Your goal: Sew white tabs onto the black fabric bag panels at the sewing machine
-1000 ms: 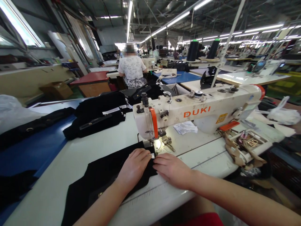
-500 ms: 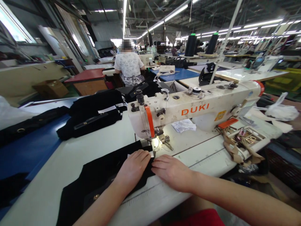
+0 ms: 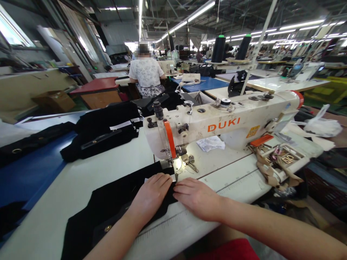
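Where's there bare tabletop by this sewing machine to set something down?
Bare white tabletop shows between the black fabric under the left hand and the folded black pieces beyond, and along the ruler marks right of the right hand. Crowded: the needle plate and parts tray.

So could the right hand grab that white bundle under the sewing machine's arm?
Probably yes: the white bundle seems easy to reach from the front, with the metal guide off to its left. The right hand would just have to leave the black cloth first.
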